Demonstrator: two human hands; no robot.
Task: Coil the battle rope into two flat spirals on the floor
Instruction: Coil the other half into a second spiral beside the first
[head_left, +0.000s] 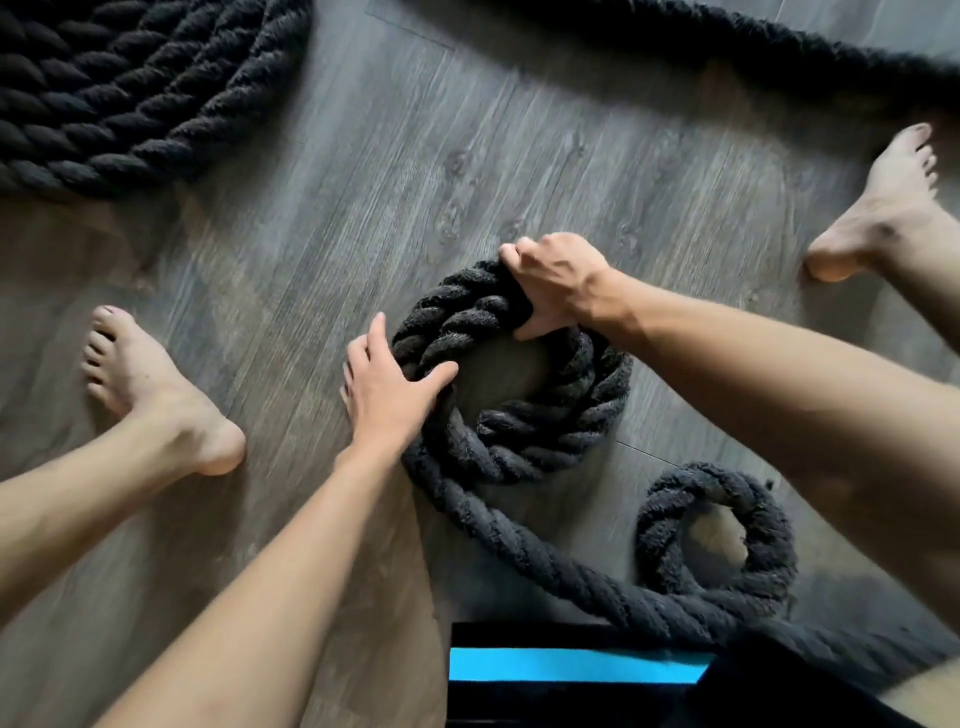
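Grey wood-look floor (467, 156), seen from above w/ the person's bare feet planted wide: left foot (150, 389), right foot (883, 208). Thick black rope (545, 436) makes a small ring between the feet, approx. one and a half turns, centre open to the floor. Right hand (556, 283) is clamped on the ring's far side, fingers curled over the top and thumb under. Left hand (389, 389) lies open and flat on the ring's left side, fingers spread, thumb toward the hole, pressing not gripping. From the ring the rope runs down-right to a smaller loop (722, 540) near the right leg. A finished flat spiral (119, 88) sits top left; another length (779, 47) crosses the top right. Blue-striped black shorts (571, 665) at bottom edge.
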